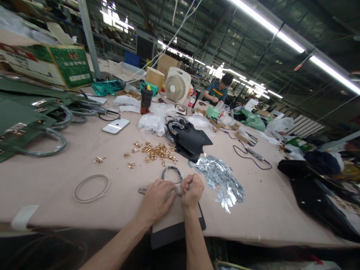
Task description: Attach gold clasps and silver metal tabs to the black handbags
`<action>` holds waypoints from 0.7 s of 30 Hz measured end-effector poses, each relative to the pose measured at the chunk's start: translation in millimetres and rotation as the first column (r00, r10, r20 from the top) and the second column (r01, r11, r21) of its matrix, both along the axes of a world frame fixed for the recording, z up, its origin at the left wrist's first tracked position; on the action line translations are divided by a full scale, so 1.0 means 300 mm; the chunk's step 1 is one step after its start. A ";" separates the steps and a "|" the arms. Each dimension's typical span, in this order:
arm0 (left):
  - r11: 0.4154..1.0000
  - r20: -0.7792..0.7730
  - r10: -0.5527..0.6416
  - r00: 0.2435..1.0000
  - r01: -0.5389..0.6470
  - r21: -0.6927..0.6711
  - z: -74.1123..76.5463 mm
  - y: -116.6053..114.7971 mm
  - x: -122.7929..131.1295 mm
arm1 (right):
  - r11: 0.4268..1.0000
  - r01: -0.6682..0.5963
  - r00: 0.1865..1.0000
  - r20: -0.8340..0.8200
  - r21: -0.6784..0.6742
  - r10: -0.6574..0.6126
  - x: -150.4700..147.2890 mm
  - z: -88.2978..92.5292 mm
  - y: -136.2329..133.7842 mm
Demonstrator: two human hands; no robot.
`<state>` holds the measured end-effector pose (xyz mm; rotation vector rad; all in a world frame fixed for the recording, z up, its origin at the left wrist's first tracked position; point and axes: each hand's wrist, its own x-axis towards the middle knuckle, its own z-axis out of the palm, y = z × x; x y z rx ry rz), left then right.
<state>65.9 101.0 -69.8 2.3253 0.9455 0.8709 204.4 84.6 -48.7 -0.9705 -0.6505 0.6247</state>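
A black bag panel [168,237] with a beige inner face lies at the table's front edge, in front of me. Its handle [172,172], dark and wrapped in clear film, curves up beyond my hands. My left hand [158,197] rests on the panel, its fingers stretched out and its thumb apart from them. Close against its fingertips, my right hand [192,188] is closed in a fist at the handle's base. What the fist grips is hidden. A small metal object [142,190] pokes out beside the left hand.
Gold fasteners [159,150] and flat silver metal plates [219,176] lie in piles beyond my hands. Black bag pieces [187,140], a phone [116,126], a beige ring [91,188] and green bags [25,116] are around. A fan [177,85] and a co-worker [218,92] are farther back.
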 end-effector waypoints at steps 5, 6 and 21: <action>0.998 -0.016 -0.005 1.000 0.006 0.060 -0.018 -0.002 -0.004 | 1.000 -0.008 1.000 -0.006 0.002 0.008 0.007 0.012 -0.024; 0.998 -0.012 -0.016 1.000 0.016 0.064 -0.020 -0.003 -0.005 | 1.000 -0.002 1.000 -0.006 0.018 0.002 0.005 0.011 -0.032; 0.996 0.075 -0.076 0.994 0.080 -0.048 0.006 -0.020 -0.019 | 0.980 0.037 0.999 -0.028 0.196 -0.032 -0.027 -0.011 -0.101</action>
